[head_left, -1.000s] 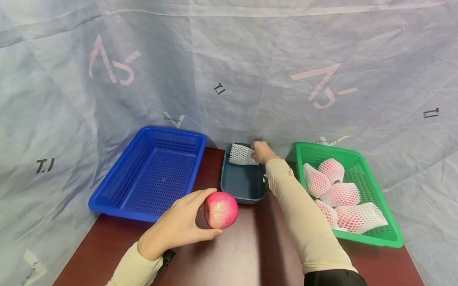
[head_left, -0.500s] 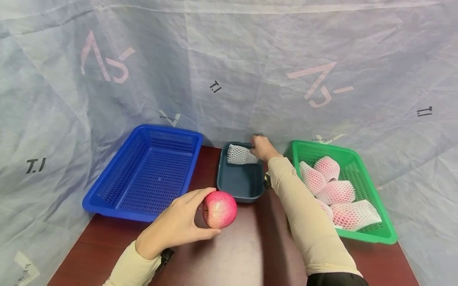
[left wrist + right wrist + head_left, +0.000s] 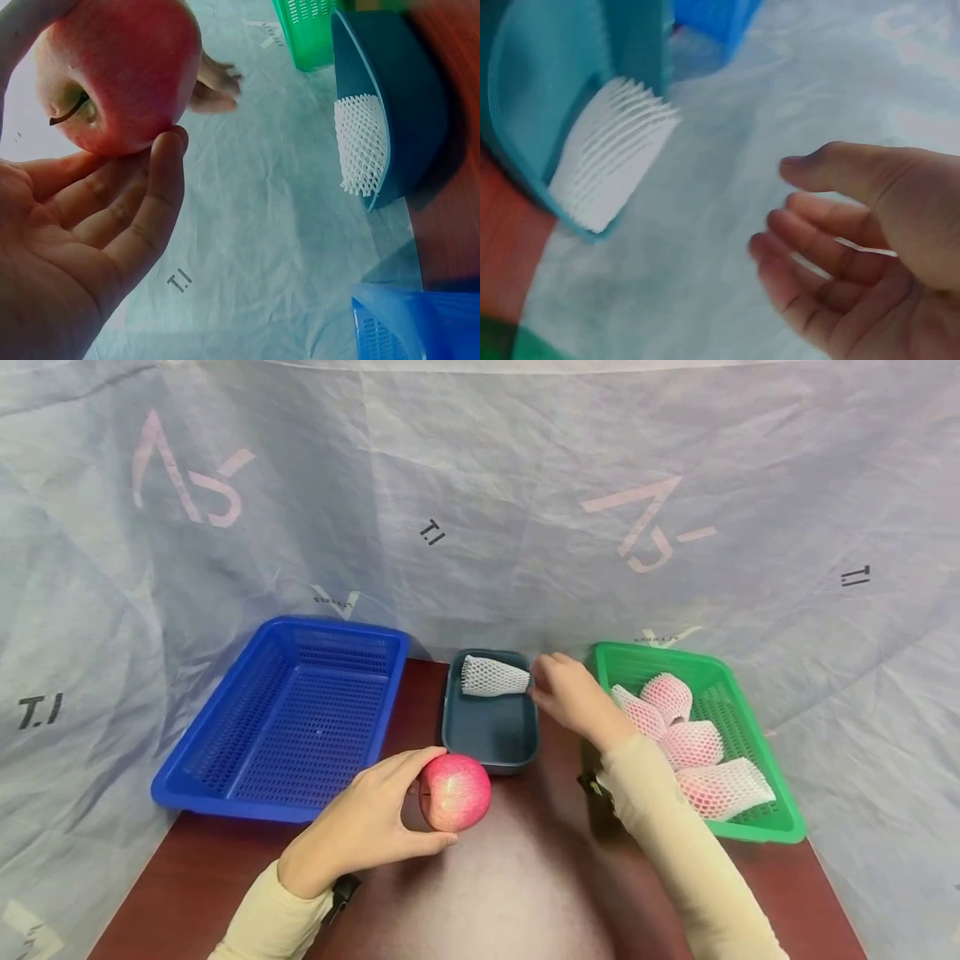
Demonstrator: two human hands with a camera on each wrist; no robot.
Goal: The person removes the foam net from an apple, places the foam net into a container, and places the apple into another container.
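Note:
My left hand [image 3: 375, 817] grips a bare red apple [image 3: 455, 792] between thumb and fingers above the front of the table; its stem shows in the left wrist view. A white foam net sleeve [image 3: 493, 677] lies along the back of the small dark teal tray [image 3: 491, 731]. Just right of that tray is my right hand [image 3: 573, 697], holding nothing. In the right wrist view its fingers [image 3: 802, 225] are loosely bent, apart from the foam net and the tray.
At the left stands a blue basket [image 3: 318, 735] with slotted walls. A green basket [image 3: 761, 747] on the right holds several apples in foam nets [image 3: 693, 745]. Behind them hangs a grey printed cloth [image 3: 480, 527]. The table [image 3: 487, 877] is reddish brown.
My right hand has let go of the foam net, leaving it in the teal tray, and has drawn back to the right. The left hand still holds the apple. The head view has shifted slightly.

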